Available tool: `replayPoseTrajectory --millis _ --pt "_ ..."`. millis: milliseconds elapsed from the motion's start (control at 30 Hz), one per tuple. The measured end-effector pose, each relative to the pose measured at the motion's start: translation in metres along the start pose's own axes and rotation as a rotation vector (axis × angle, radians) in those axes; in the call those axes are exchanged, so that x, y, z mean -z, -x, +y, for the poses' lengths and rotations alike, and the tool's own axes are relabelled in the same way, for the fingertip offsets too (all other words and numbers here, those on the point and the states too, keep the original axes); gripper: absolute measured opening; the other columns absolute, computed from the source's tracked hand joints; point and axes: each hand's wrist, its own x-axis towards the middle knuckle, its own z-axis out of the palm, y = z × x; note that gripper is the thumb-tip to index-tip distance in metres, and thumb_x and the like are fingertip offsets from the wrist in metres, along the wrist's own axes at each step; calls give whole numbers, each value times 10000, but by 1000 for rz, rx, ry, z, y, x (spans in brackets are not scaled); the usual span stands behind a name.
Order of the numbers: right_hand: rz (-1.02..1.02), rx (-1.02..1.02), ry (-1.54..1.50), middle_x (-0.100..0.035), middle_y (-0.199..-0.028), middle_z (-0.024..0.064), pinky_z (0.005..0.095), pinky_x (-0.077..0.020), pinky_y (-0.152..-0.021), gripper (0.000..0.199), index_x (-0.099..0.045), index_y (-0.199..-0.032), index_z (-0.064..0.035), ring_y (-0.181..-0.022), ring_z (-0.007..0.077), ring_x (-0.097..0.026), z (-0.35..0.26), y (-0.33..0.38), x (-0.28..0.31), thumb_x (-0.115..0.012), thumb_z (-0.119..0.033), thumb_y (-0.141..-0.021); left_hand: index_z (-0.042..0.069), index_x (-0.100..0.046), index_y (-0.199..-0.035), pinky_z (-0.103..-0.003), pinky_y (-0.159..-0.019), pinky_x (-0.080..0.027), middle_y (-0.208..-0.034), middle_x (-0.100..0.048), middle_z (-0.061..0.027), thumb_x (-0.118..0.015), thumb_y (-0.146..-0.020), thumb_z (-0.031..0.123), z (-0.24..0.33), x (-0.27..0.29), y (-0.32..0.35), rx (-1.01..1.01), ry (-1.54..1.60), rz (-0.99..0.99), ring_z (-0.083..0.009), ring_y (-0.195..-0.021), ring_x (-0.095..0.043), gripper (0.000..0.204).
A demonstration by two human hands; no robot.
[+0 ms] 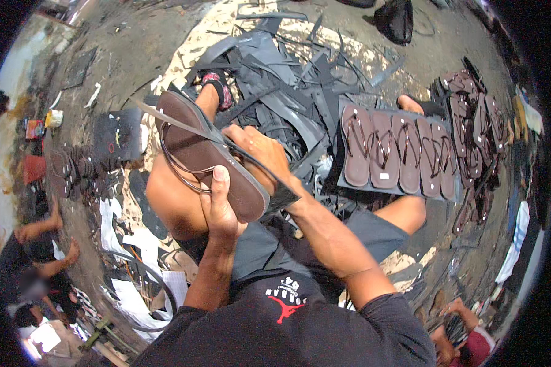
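Note:
My left hand point(220, 211) grips a brown flip-flop point(187, 144) by its side, with the thumb lying on the footbed beside the shiny brown strap. The flip-flop is tilted over my bent left knee. Closed against the sole's far right edge is my right hand point(260, 150); the flip-flop and a strip hide part of its fingers, and I cannot make out what they hold. A long, thin dark strip point(266, 173) runs along the sole's edge, crosses near the toe end and hangs past my right wrist.
Dark rubber offcuts point(275, 85) are heaped ahead. A row of finished-looking brown flip-flops point(386, 150) lies on a dark sheet at right, beside a larger pile point(474, 122). More brown pieces point(76, 171) are stacked at left. Other people sit at the lower left and lower right.

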Motion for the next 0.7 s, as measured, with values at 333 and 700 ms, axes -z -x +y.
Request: replayPoseTrajectory --millis 333,700 --pt "63 -5 -198 -698 -955 175 445 -525 -713 201 -582 -1096 -80 -873 373 -683 9 -90 -20 -578 -206 -939 52 -527 -1305 -345 -850 -532 -1100 -623 -36 -663 -971 315 -18 -2 27 -241 -267 19 -154 -970 -618 446" --pt "-54 -247 -686 -699 -825 133 339 -530 -685 382 -621 -1151 0 -749 136 -644 -26 33 64 -727 -304 -946 -12 -312 -1500 -411 -1061 -496 -1394 -556 -164 -618 -952 571 54 -8 7 -82 -166 -374 -262 -1282 -567 856"
